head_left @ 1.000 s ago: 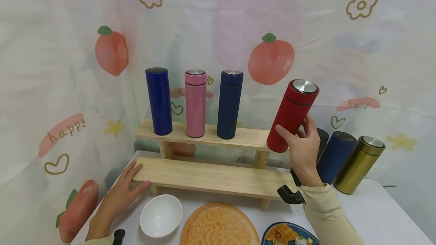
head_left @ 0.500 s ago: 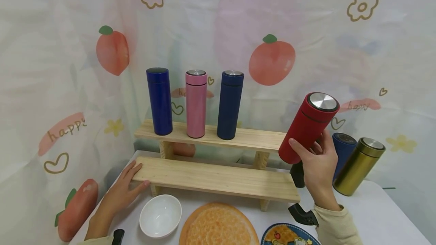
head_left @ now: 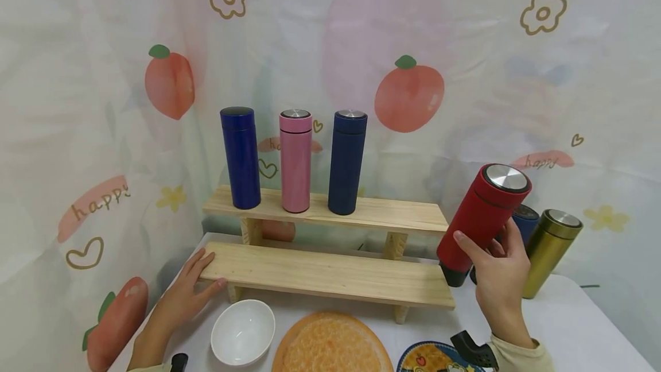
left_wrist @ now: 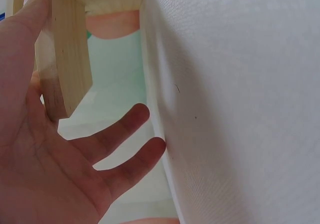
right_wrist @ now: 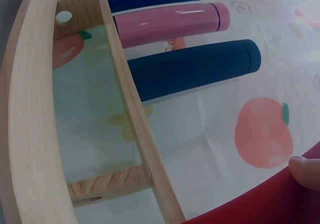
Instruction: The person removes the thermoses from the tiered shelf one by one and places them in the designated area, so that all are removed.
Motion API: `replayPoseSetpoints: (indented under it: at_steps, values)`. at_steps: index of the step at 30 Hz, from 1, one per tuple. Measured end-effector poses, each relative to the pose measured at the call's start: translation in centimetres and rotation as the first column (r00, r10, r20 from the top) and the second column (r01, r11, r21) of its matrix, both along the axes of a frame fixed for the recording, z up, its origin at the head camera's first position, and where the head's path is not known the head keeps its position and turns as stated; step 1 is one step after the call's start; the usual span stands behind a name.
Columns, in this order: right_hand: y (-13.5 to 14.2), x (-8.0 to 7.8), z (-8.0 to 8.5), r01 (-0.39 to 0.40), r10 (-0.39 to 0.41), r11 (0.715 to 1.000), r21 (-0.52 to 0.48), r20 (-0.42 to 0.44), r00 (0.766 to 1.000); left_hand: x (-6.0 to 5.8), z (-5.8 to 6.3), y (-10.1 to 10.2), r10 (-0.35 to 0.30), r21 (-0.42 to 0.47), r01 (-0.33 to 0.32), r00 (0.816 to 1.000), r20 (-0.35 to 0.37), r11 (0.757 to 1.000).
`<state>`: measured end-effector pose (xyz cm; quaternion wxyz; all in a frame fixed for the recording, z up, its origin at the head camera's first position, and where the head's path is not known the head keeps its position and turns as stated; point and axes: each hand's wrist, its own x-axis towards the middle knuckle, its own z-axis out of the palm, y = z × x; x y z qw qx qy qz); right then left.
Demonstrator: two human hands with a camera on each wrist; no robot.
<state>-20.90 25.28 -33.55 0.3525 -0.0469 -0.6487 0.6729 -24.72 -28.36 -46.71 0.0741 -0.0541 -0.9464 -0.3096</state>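
My right hand [head_left: 501, 286] grips a red thermos bottle [head_left: 480, 217] with a silver lid, tilted to the right beyond the right end of the upper shelf. In the right wrist view, a strip of the red bottle [right_wrist: 260, 196] shows with the thumb on it. My left hand [head_left: 178, 297] holds the left end of the lower wooden shelf [head_left: 330, 271], thumb at its front edge. The left wrist view shows two fingers of that hand [left_wrist: 55, 169] stretched past the wood [left_wrist: 70, 54]. On the upper shelf [head_left: 397, 211] stand a glossy blue bottle [head_left: 241, 159], a pink bottle [head_left: 296, 162] and a navy bottle [head_left: 348, 164].
Behind my right hand stand a gold bottle [head_left: 552, 251] and another blue bottle [head_left: 527, 223]; a black bottle base [head_left: 454, 277] shows below the red one. In front of the shelves are a white bowl [head_left: 242, 332], a round orange mat [head_left: 333, 346] and a blue-rimmed patterned mat [head_left: 434, 355].
My right hand has carried the red bottle right and down, away from the upper shelf, tilting it further. My left hand has stayed in place.
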Motion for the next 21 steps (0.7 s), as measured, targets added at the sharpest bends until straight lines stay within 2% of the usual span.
replayPoseSetpoints:
  at_steps: [5, 13, 21]
  values:
    - [0.6, -0.1, -0.8, 0.012, -0.011, 0.999, -0.050, 0.024, 1.000, 0.1, -0.2, -0.1, -0.001, 0.001, 0.001, 1.000, -0.013, 1.000]
    - [2.0, 0.1, -2.0, 0.052, -0.047, 0.996, -0.067, 0.071, 0.996, 0.1, 0.0, 0.1, 0.013, 0.001, -0.013, 1.000, 0.027, 1.000]
    - [3.1, -0.1, -2.9, 0.084, -0.080, 0.996, -0.019, 0.150, 0.985, 0.2, 0.0, 0.1, 0.013, -0.003, -0.013, 1.000, 0.008, 1.000]
